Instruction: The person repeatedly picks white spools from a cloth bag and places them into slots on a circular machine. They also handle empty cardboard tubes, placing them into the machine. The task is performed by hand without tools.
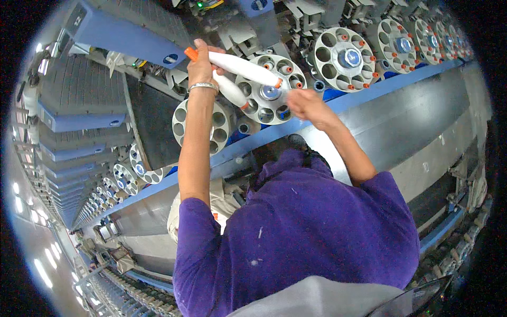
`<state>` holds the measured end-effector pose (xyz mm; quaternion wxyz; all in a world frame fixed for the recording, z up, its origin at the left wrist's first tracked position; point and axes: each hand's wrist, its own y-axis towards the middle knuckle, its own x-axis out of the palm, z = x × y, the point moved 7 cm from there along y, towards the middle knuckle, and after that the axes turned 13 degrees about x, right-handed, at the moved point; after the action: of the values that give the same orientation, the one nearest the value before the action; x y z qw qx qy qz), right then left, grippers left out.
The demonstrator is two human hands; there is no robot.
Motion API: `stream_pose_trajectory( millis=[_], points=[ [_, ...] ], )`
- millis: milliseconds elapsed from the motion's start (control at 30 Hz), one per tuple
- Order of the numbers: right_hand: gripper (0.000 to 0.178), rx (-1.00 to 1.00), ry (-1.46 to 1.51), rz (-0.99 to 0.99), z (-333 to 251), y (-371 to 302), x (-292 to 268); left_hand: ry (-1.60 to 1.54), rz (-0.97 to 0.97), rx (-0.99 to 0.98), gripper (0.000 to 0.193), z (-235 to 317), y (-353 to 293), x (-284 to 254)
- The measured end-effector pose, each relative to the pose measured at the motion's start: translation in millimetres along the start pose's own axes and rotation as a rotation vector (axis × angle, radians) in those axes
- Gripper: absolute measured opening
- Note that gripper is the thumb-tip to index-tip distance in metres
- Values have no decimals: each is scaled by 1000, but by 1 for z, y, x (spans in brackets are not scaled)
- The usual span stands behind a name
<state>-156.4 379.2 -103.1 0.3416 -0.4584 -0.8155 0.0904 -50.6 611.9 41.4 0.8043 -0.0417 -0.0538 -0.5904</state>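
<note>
My left hand (200,68), a bracelet at its wrist, is closed around two yarn bobbins. The upper white bobbin (243,67) slants down to the right, with orange tube ends showing. Below it, the second white bobbin (229,89) points toward the lower right. Both lie over a round white magazine (285,87) with ring-like pockets and a blue-capped hub; a few pockets hold orange-tipped tubes. My right hand (309,106) is beside this magazine's right rim, fingers drawn together and slightly blurred. Whatever is between those fingertips is too small to make out.
More round magazines continue along the machine, one with orange-tipped tubes (346,59) to the right and one with bare pockets (202,127) to the left. A blue rail (369,87) runs below them. Blue-grey machine housings (127,37) stand at the upper left.
</note>
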Motion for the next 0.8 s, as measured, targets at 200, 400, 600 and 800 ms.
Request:
stream_pose_trajectory(
  millis=[200,400,600,800],
  points=[
    [9,-880,847,-211,-52,-59,-162,31,158,46,56,5,-13,-37],
    [37,-410,-220,200,-57,-17,-8,-30,125,-22,55,-5,-18,-20],
    [6,-213,-45,113,-64,-40,-15,-244,43,-154,47,-10,-36,-20],
    [17,-226,68,251,-33,-25,-31,233,-66,182,28,-87,-116,47]
  ],
)
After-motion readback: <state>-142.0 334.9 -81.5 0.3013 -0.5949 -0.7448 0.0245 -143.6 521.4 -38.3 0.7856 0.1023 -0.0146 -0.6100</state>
